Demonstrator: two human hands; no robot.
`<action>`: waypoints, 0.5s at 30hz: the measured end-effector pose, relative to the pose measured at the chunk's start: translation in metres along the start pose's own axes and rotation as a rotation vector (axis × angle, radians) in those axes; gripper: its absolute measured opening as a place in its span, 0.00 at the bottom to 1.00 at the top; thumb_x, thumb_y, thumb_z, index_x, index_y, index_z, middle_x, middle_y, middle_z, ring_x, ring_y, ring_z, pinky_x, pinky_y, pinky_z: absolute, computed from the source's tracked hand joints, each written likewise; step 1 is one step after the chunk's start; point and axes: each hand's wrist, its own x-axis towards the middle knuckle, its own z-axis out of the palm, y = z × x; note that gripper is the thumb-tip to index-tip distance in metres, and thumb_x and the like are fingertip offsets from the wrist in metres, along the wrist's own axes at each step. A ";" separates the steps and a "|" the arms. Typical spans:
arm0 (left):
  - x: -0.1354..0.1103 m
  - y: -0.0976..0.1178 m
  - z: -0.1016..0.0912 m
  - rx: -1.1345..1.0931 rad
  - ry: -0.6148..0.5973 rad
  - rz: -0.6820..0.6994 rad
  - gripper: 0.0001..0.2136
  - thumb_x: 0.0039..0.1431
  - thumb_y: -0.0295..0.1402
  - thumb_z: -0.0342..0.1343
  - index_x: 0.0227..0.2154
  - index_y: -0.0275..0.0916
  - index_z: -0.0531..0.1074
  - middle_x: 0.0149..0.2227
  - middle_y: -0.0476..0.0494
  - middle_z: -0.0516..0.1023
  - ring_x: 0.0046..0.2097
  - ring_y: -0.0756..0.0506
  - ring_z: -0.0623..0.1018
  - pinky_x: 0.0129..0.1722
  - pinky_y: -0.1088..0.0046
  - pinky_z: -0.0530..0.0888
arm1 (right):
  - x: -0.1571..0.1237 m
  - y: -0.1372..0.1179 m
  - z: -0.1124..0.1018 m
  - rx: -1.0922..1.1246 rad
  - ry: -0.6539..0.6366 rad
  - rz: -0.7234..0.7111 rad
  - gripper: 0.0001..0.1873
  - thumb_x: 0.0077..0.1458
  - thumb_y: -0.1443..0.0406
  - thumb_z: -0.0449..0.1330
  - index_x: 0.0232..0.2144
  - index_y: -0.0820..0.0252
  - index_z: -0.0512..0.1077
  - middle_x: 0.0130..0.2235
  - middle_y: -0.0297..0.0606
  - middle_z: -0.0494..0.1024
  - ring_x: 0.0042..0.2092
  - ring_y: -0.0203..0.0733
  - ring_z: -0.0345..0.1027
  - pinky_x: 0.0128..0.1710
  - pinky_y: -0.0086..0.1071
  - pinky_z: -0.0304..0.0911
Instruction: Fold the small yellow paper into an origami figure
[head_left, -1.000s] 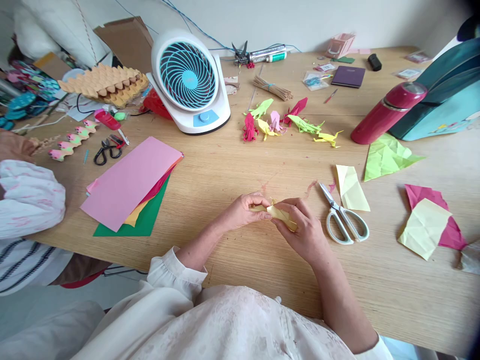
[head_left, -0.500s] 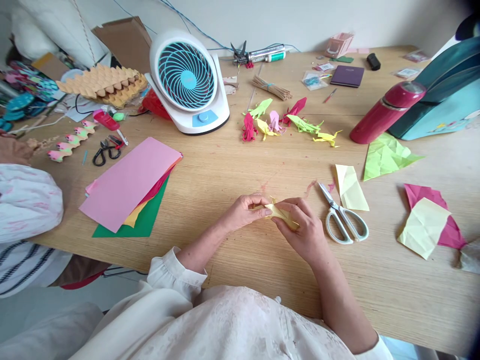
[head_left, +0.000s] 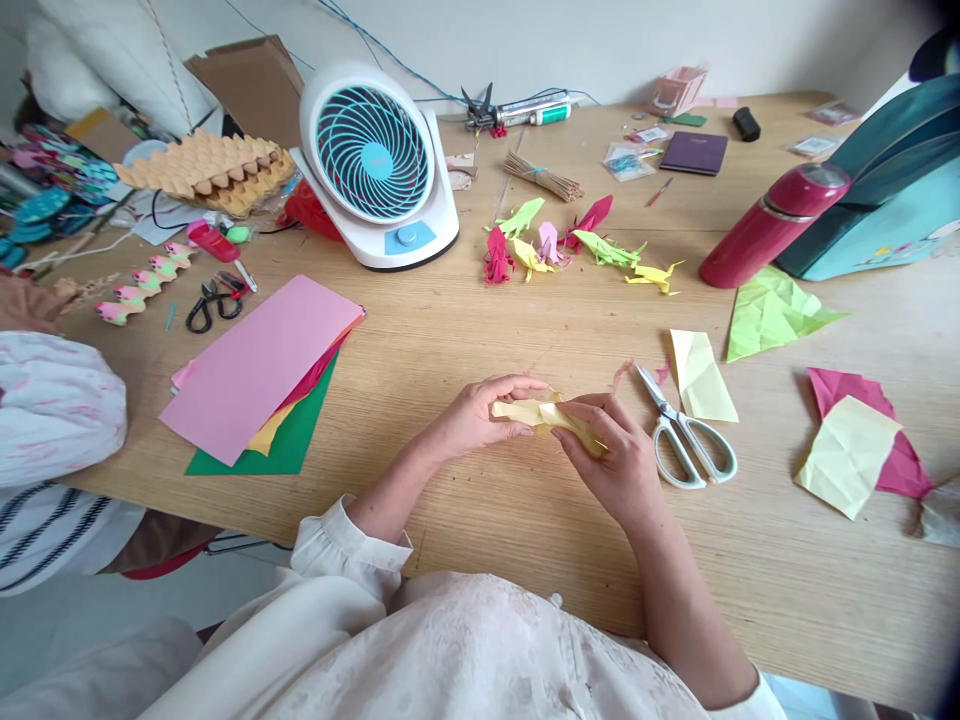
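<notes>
Between my hands, just above the table, is a folded piece of pale yellow paper (head_left: 521, 411) with a narrow left end. My right hand (head_left: 611, 450) grips its right part between thumb and fingers. Around the left end, my left hand (head_left: 484, 415) is open, fingers stretched above the paper and thumb below it. Whether that thumb touches the paper I cannot tell. White-handled scissors (head_left: 679, 430) lie beside my right hand, blades pointing away, near a creased pale yellow sheet (head_left: 703, 375).
Colourful folded paper figures (head_left: 551, 245) lie beyond my hands. A paper stack (head_left: 262, 370) and a white fan (head_left: 375, 160) are left. A red flask (head_left: 776, 225), green paper (head_left: 776, 315) and a teal bag (head_left: 885, 190) stand or lie right. Another person's sleeve (head_left: 56, 405) reaches the left edge.
My left hand has loosened its pinch and spread its fingers, moving slightly left and baring the paper's left end. My right hand has shifted slightly right, still gripping the paper.
</notes>
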 end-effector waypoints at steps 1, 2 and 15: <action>0.000 0.000 -0.001 0.034 0.014 -0.002 0.24 0.53 0.29 0.66 0.54 0.42 0.74 0.51 0.42 0.79 0.51 0.44 0.77 0.51 0.70 0.71 | 0.000 0.000 0.000 0.000 0.000 0.005 0.12 0.63 0.65 0.59 0.49 0.52 0.72 0.44 0.42 0.76 0.43 0.44 0.75 0.42 0.39 0.73; 0.000 0.000 -0.003 0.075 0.030 -0.001 0.22 0.53 0.29 0.67 0.53 0.43 0.75 0.50 0.43 0.80 0.50 0.44 0.77 0.50 0.69 0.71 | 0.000 0.000 0.000 -0.002 -0.001 0.008 0.12 0.63 0.65 0.59 0.49 0.52 0.73 0.45 0.42 0.76 0.43 0.44 0.75 0.42 0.39 0.73; 0.004 -0.011 -0.010 0.376 0.072 0.235 0.19 0.55 0.32 0.67 0.50 0.42 0.78 0.44 0.41 0.81 0.48 0.43 0.76 0.51 0.63 0.71 | -0.001 0.003 0.001 -0.121 -0.087 -0.044 0.11 0.65 0.67 0.56 0.49 0.52 0.72 0.43 0.42 0.75 0.39 0.42 0.74 0.38 0.36 0.71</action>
